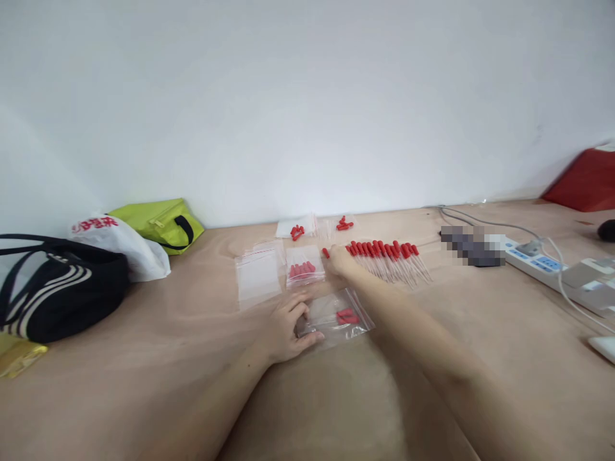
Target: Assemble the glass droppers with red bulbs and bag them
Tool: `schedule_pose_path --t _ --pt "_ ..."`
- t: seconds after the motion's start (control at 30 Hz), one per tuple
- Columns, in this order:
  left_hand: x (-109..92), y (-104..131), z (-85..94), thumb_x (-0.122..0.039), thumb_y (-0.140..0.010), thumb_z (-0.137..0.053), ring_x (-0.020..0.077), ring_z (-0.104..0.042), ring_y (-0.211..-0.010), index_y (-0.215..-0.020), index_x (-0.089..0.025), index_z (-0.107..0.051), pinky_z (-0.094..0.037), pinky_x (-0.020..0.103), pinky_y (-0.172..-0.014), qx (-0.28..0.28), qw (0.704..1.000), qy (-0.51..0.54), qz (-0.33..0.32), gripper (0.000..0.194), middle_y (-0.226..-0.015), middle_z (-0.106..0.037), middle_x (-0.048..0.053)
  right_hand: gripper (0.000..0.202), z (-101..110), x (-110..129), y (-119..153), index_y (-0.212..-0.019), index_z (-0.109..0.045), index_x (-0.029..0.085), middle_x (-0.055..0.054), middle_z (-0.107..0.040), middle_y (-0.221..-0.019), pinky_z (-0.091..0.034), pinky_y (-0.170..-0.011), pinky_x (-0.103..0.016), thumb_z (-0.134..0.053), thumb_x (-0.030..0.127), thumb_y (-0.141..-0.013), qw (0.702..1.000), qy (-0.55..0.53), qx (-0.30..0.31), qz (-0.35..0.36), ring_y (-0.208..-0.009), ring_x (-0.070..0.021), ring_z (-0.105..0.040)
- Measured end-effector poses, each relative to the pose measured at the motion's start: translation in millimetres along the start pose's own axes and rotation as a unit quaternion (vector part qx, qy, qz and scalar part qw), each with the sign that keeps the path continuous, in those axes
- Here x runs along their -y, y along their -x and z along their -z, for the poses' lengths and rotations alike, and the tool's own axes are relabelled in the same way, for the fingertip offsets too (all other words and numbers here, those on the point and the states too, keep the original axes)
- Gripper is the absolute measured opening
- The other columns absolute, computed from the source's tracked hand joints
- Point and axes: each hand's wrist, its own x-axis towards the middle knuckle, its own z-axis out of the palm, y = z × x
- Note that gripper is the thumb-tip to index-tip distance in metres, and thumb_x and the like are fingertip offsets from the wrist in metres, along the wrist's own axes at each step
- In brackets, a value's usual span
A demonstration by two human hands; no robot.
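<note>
My left hand (289, 326) rests at the left edge of a clear zip bag (358, 328), thumb and fingers apart around its corner. Inside that bag lie a few red-tipped pieces (346, 315). My right hand (340, 261) reaches to the left end of a row of red-capped thin sticks (384, 251); its fingers are closed, and a red tip (325, 253) shows just beyond them. Between the hands and the wall lies another clear bag (314, 256) with several red pieces (302, 269). Left of it are stacked flat clear bags (258, 278).
Near the wall are two small groups of red pieces (297, 232) on bags. A black bag (81, 288), a white plastic bag (139, 253) and a green pouch (168, 221) stand left. On the right are a power strip (538, 261), cables and a red bag (583, 182).
</note>
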Motion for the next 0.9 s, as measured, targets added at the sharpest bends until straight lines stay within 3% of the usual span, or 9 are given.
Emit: schedule_pose_path --t 0.17,0.27,0.3,0.4,0.47,0.6,0.9 --pt "-0.1 1.1 1.0 -0.041 -0.074 -0.057 0.0207 -0.055 -0.094 -0.079 -0.020 -0.054 -0.040 0.037 -0.086 -0.022 0.998 -0.031 -0.056 0.022 -0.098 -0.061 0.007 0.040 22.0 -12.1 18.0 -0.113 -0.042 0.002 -0.022 -0.060 -0.093 -0.043 -0.069 -0.030 -0.042 0.005 -0.074 1.000 -0.009 -0.023 0.012 -0.084 -0.0246 -0.059" --pt "0.8 0.7 -0.1 -0.039 -0.075 -0.057 0.0203 -0.056 -0.093 -0.085 -0.020 -0.057 -0.040 0.037 -0.086 -0.026 0.997 -0.030 -0.073 0.021 -0.097 -0.062 0.006 0.051 39.6 -39.1 41.1 -0.126 -0.027 0.006 -0.011 -0.061 -0.081 -0.043 -0.064 -0.027 -0.040 0.010 -0.076 0.997 -0.045 -0.051 0.037 -0.072 -0.0188 -0.059" --pt "1.1 0.3 -0.6 -0.038 -0.075 -0.058 0.0204 -0.056 -0.095 -0.088 -0.020 -0.057 -0.041 0.037 -0.087 -0.022 0.997 -0.026 -0.074 0.023 -0.099 -0.062 0.007 0.053 42.2 -50.2 50.5 -0.127 -0.024 0.007 -0.007 -0.060 -0.073 -0.043 -0.060 -0.027 -0.041 0.013 -0.077 0.990 -0.112 -0.073 0.048 -0.065 -0.0171 -0.058" --pt "1.7 -1.0 -1.5 -0.038 -0.076 -0.057 0.0210 -0.054 -0.100 -0.098 -0.020 -0.055 -0.042 0.037 -0.088 0.000 0.997 -0.020 -0.071 0.028 -0.104 -0.061 0.007 0.062 36.5 -80.1 79.0 -0.130 -0.014 0.012 0.004 -0.050 -0.059 -0.042 -0.046 -0.025 -0.044 0.024 -0.077 0.935 -0.332 -0.119 0.023 -0.047 -0.0132 -0.052" --pt "2.0 -1.5 -1.5 -0.038 -0.076 -0.056 0.0213 -0.054 -0.102 -0.100 -0.020 -0.055 -0.041 0.037 -0.089 0.006 0.998 -0.022 -0.065 0.030 -0.106 -0.060 0.007 0.066 24.8 -91.1 94.5 -0.129 -0.013 0.015 0.007 -0.048 -0.056 -0.043 -0.044 -0.024 -0.048 0.033 -0.076 0.891 -0.423 -0.166 0.003 -0.044 -0.0125 -0.051" --pt "2.0 -1.7 -0.9 -0.038 -0.075 -0.057 0.0212 -0.054 -0.102 -0.095 -0.020 -0.055 -0.041 0.037 -0.089 0.010 0.998 -0.020 -0.056 0.027 -0.106 -0.060 0.006 0.064 4.5 -90.8 109.1 -0.122 -0.018 0.018 0.007 -0.050 -0.060 -0.045 -0.044 -0.025 -0.053 0.042 -0.073 0.842 -0.490 -0.226 -0.012 -0.045 -0.0114 -0.052" --pt "1.1 -1.0 -1.4 -0.037 -0.073 -0.059 0.0215 -0.054 -0.103 -0.081 -0.020 -0.049 -0.041 0.037 -0.088 0.017 0.999 0.007 -0.027 0.021 -0.106 -0.060 0.007 0.058 -1.2 -70.5 109.9 -0.111 -0.023 0.021 0.006 -0.051 -0.062 -0.047 -0.046 -0.026 -0.056 0.046 -0.070 0.810 -0.546 -0.214 -0.016 -0.047 -0.0114 -0.054"
